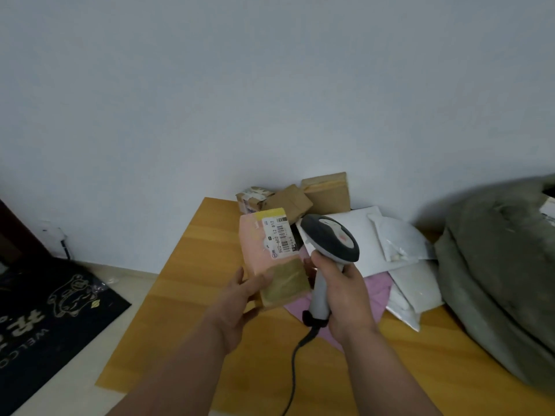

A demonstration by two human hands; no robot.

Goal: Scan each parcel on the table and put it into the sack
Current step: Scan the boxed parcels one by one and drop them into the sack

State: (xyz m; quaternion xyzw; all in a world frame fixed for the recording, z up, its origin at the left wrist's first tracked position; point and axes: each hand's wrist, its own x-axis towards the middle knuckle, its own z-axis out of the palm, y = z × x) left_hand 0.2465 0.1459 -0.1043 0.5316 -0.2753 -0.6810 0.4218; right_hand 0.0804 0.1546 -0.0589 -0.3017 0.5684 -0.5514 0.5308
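A person holds a parcel (271, 259) up to a scanner (329, 256) above the bench (192, 283).

The left hand (240, 298) grips the pink and tan parcel at its lower left edge, thumb on the front face and the other fingers behind it, so the white barcode label (280, 234) faces the camera. The right hand (345, 292) has its fingers wrapped round the grey scanner's handle, the head just right of the label; a black cable (295, 364) hangs from the handle. More parcels lie behind on the bench: brown boxes (300, 196) by the wall, white bags (399, 250) and a purple one (378, 289). The grey-green sack (498, 271) sits at the right. A dark mat (45, 304) lies on the floor at left.
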